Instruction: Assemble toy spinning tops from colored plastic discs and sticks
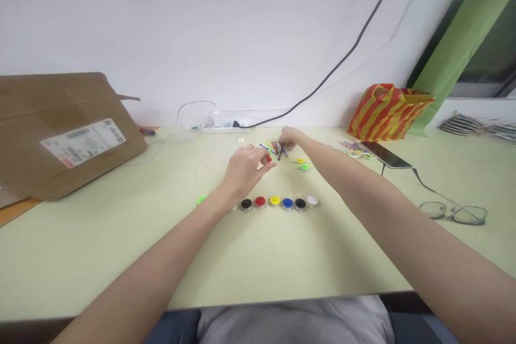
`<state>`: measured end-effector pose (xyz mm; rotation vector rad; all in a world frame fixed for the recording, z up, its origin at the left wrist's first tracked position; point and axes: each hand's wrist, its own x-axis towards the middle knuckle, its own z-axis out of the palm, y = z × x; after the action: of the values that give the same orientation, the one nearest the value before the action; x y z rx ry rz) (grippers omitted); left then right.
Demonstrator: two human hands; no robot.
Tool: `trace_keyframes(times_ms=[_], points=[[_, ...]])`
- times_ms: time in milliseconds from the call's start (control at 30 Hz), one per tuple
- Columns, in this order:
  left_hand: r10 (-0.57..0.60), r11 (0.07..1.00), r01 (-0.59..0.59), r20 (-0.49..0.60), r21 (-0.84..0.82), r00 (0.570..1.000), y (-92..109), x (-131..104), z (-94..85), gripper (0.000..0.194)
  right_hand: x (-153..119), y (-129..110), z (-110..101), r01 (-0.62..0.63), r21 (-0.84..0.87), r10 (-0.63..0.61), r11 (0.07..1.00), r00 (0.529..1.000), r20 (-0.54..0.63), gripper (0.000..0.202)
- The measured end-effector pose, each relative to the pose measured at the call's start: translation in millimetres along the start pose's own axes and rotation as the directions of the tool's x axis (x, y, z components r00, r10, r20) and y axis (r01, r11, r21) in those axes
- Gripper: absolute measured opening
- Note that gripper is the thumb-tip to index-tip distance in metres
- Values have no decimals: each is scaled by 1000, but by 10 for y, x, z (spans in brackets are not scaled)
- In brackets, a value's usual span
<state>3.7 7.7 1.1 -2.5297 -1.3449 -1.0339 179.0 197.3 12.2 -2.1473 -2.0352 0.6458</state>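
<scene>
My left hand (246, 167) pinches a small red piece (269, 159) between thumb and fingers above the pale table. Beyond it, my right hand (291, 138) reaches down with bent fingers at a pile of thin coloured sticks (276, 148); a dark stick (281, 151) shows at its fingertips. Nearer the front lies a row of small round pieces, among them a black one (246, 204), a red one (260, 202), a yellow one (275, 200), a blue one (287, 203) and a white one (312, 201). A green round piece (304, 167) sits below my right wrist.
A cardboard box (80, 134) stands at the left. Against the wall lies a power strip (226, 128) with a black cable. At the right are a striped bag (385, 113), more coloured bits (355, 149), a phone (386, 155) and glasses (453, 212).
</scene>
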Motion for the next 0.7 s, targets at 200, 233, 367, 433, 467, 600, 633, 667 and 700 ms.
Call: trace_keyframes(times_ms=[200, 233, 367, 433, 467, 600, 633, 667, 700], points=[[-13, 999, 14, -31, 33, 999, 36, 1, -34, 14, 48, 21, 29, -66, 80, 63, 995, 997, 41, 21], [-11, 999, 12, -32, 35, 999, 38, 0, -36, 14, 68, 28, 40, -75, 101, 71, 992, 996, 46, 23], [-10, 999, 12, -32, 40, 999, 32, -7, -41, 14, 141, 62, 52, -69, 206, 67, 976, 998, 16, 25], [-15, 999, 16, -34, 36, 999, 27, -9, -44, 14, 162, 95, 13, -35, 262, 49, 965, 998, -47, 21], [-15, 999, 16, -36, 33, 999, 25, -9, -44, 13, 168, 115, -16, -10, 287, 37, 958, 995, -90, 19], [-5, 1000, 6, -39, 23, 999, 14, -2, -35, 14, 169, 200, -132, 115, 351, -18, 929, 963, -270, 15], [-4, 1000, 5, -37, 20, 999, 12, 0, -30, 14, 166, 216, -145, 143, 358, -31, 923, 953, -300, 14], [-4, 1000, 5, -35, 17, 999, 12, 2, -25, 14, 164, 228, -148, 167, 364, -44, 916, 945, -323, 14], [-4, 1000, 5, -34, 15, 999, 12, 2, -20, 14, 163, 238, -143, 190, 370, -57, 910, 938, -341, 13]])
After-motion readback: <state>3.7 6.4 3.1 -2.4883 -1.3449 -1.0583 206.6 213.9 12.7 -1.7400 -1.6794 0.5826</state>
